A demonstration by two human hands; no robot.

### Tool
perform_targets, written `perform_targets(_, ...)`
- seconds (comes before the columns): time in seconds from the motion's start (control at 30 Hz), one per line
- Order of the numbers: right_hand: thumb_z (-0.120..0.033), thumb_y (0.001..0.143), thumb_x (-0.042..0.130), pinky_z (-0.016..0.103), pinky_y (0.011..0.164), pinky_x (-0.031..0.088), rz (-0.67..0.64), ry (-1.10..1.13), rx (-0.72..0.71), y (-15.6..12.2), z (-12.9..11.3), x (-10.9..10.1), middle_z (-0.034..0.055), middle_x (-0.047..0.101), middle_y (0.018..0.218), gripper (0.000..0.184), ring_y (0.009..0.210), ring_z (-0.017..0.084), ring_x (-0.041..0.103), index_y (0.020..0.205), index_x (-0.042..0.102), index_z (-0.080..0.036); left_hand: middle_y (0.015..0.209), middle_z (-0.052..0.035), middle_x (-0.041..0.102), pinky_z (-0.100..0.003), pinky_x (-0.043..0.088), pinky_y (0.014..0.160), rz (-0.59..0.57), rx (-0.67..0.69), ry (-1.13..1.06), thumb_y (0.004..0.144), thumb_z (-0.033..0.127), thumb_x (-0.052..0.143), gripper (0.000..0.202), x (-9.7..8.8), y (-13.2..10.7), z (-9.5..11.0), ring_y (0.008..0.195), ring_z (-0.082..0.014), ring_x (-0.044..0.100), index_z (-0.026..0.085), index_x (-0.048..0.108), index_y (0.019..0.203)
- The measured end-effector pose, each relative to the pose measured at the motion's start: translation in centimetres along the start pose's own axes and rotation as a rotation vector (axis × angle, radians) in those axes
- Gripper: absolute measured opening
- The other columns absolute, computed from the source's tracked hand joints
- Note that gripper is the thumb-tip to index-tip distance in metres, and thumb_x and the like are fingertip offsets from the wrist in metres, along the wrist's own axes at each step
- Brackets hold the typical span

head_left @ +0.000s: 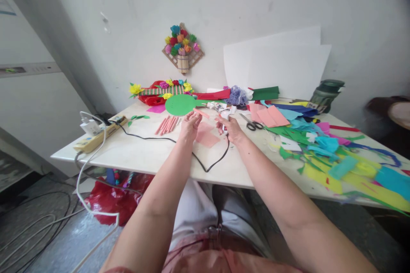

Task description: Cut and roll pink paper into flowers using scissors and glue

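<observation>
Over my remote feed I make this out as a papercraft corner, whether in a home or a workshop I cannot tell, from the white table [153, 151] strewn with coloured paper scraps [326, 144], scissors [251, 122] and rolled pink paper tubes [167, 125] below a paper-flower wall hanging [183, 46].

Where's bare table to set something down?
Front left, between the power strip, black cord and left arm. A smaller patch: front, between right arm and scraps. Crowded: right end, strewn with scraps, and the back, around the green paddle.
</observation>
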State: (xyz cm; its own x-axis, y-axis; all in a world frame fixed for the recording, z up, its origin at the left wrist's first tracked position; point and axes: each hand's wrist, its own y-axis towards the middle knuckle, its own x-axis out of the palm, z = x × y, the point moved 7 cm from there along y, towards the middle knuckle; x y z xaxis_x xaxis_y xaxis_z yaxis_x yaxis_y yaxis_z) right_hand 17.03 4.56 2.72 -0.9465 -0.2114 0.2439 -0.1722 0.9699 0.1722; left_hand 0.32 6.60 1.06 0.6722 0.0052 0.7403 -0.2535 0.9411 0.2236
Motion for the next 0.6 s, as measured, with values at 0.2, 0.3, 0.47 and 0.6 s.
perform_targets(0.2, -0.044, 0.063, 0.073, 0.021, 0.034, 0.035, -0.086, 0.05, 0.151, -0.2, 1.3, 0.7, -0.0028, 0.055, 0.05, 0.035, 0.035, 0.007, 0.042, 0.071, 0.051, -0.017, 0.076, 0.0011, 0.065, -0.027, 0.046, 0.089, 0.001, 0.027, -0.018, 0.057, 0.01, 0.077, 0.037, -0.2, 0.2, 0.1, 0.087, -0.0122, 0.065, 0.019, 0.053, 0.084)
perform_targets(0.3, -0.042, 0.068, 0.069, 0.021, 0.035, 0.036, -0.11, 0.077, 0.198, -0.4, 1.7, 0.9, -0.0017, 0.055, 0.051, 0.031, 0.036, 0.007, 0.041, 0.073, 0.054, -0.015, 0.077, 0.0004, 0.066, -0.027, 0.046, 0.089, 0.01, 0.031, -0.023, 0.058, 0.009, 0.076, 0.036, -0.2, 0.2, 0.1, 0.087, -0.0125, 0.065, 0.019, 0.053, 0.084)
perform_targets(0.47, -0.041, 0.072, 0.065, 0.02, 0.037, 0.035, -0.141, 0.119, 0.26, -0.6, 2.0, 1.0, -0.0015, 0.054, 0.053, 0.029, 0.037, 0.006, 0.041, 0.076, 0.058, -0.013, 0.078, 0.0003, 0.066, -0.026, 0.046, 0.089, 0.026, 0.041, -0.014, 0.06, 0.008, 0.075, 0.034, -0.2, 0.0, 0.2, 0.084, -0.0112, 0.065, 0.018, 0.053, 0.084)
perform_targets(0.6, -0.039, 0.077, 0.062, 0.018, 0.036, 0.033, -0.147, 0.182, 0.305, -0.7, 2.0, 1.1, -0.0011, 0.054, 0.053, 0.026, 0.036, 0.005, 0.038, 0.075, 0.058, -0.013, 0.08, -0.0003, 0.066, -0.027, 0.045, 0.091, 0.019, 0.036, -0.014, 0.06, 0.008, 0.075, 0.035, -0.2, 0.0, 0.2, 0.088, -0.012, 0.065, 0.018, 0.053, 0.085)
